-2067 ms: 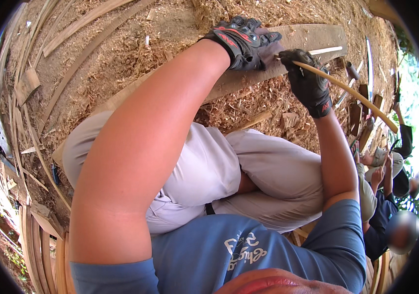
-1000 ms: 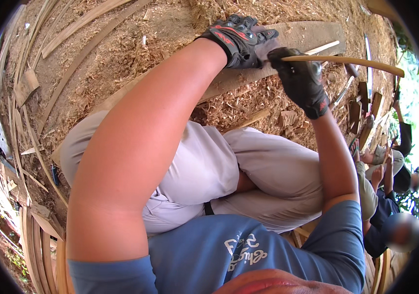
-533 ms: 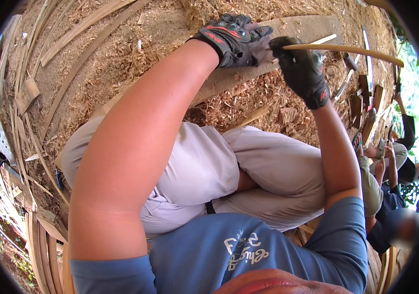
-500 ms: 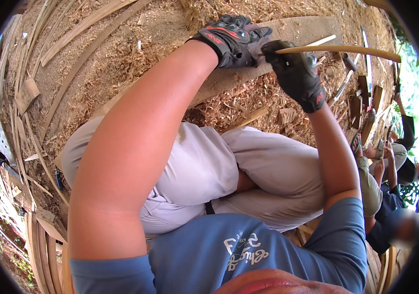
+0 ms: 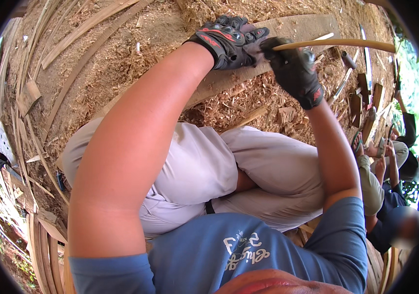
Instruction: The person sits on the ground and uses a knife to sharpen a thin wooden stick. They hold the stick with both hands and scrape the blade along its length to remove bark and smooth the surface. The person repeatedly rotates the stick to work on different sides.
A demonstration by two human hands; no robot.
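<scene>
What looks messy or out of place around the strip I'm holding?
Nothing looks damaged. The right hand grips a bamboo strip, the left hand rests on a wooden board, and shavings litter the ground beside loose slats.

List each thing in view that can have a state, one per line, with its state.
left hand: gloved, resting on the plank beside the strip's near end.
right hand: gloved, fist shut on the bamboo strip.
bamboo strip: held about level above the ground, far end free to the right.
wooden plank: lying flat on the shavings.
shavings: loose, scattered over the ground.
</scene>
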